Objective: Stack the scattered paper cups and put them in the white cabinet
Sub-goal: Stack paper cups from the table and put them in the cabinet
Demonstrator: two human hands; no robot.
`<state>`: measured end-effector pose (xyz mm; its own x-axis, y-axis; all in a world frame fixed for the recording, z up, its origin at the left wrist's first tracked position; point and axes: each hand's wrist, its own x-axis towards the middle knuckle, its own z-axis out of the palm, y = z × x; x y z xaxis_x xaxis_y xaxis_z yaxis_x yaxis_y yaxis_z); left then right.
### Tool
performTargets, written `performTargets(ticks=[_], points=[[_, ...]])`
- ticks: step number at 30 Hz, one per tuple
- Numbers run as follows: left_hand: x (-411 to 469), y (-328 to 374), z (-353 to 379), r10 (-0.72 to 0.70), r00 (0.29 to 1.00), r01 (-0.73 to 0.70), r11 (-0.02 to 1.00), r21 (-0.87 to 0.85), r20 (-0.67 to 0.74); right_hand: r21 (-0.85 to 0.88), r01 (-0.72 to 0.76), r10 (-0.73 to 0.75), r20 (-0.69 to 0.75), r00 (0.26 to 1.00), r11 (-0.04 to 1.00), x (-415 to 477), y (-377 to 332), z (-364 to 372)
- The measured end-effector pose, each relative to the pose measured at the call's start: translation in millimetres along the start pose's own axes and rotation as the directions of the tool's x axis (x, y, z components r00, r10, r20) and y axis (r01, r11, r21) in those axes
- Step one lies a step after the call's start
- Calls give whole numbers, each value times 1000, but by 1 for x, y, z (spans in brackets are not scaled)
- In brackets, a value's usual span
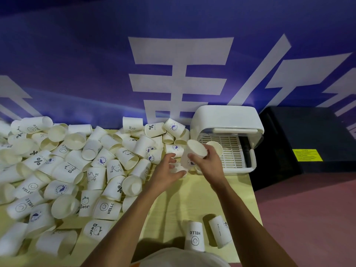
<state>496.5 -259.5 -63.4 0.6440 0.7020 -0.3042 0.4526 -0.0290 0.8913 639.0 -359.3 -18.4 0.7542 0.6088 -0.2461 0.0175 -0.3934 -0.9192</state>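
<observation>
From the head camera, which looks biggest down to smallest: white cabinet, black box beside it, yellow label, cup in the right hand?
1. black box
2. white cabinet
3. cup in the right hand and yellow label: they look alike in size, and the cup is nearer the camera, so unranked.

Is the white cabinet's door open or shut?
Open. The white cabinet has its front uncovered, and the slatted rack inside shows plainly.
</observation>
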Motion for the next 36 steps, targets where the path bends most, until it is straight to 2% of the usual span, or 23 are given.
performTargets(ticks=[2,7,14,24,29,34,36], points=[[0,-5,0,3,1000,-3,1000,-3,2,19,44,-42,-87,995,999,6,-4,-14],[0,-7,3,4,1000,-4,1000,-3,13,-59,138,-148,-222,964,989,16,-8,-37],[4,-8,5,-18,999,17,1000,9,38,-238,173,-220,-187,958,956,25,7,-34],[5,-12,-3,-32,999,32,999,7,9,-268,149,-222,-267,938,952,26,15,-28],[5,-10,-1,-34,999,34,999,16,14,-333,84,-165,-222,961,939,28,24,-29],[3,-6,-2,-21,1000,20,999,32,22,-484,-89,54,-85,995,871,35,27,-36],[3,-4,-2,-18,999,18,999,34,28,-500,-111,82,-80,993,859,36,25,-39]])
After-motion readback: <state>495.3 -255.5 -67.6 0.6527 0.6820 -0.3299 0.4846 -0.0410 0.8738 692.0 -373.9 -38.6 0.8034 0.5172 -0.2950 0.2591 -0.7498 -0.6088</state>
